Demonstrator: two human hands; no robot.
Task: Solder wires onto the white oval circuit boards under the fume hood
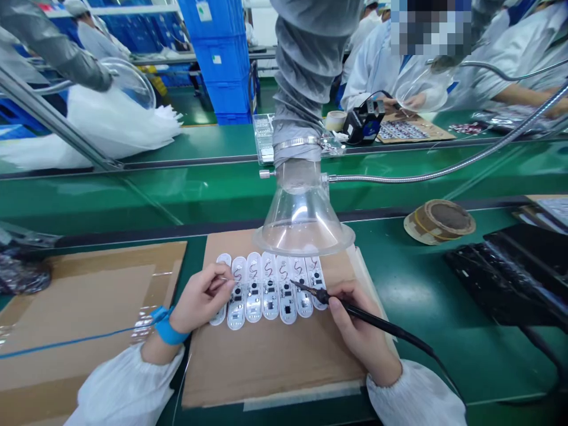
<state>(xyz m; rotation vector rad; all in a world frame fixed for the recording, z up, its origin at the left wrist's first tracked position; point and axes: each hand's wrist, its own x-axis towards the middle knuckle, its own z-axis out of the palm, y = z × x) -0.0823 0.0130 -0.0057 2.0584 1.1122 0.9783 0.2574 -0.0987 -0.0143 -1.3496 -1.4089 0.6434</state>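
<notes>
A row of several white oblong circuit boards [270, 287] lies side by side on a brown cardboard sheet [270, 361]. My right hand [359, 328] grips a black soldering iron [355, 310] like a pen, its tip resting on a board near the middle of the row. My left hand [202, 296] is closed in a pinch at the row's left end, seemingly holding a thin solder wire that is hard to make out. A blue strap [168, 327] circles my left wrist.
A clear fume funnel [304, 222] on a grey hose hangs just above the boards. A tape roll [439, 220] and black trays [510, 275] lie to the right, another cardboard sheet [89, 307] to the left. Other people in white coats work across the green belt [177, 189].
</notes>
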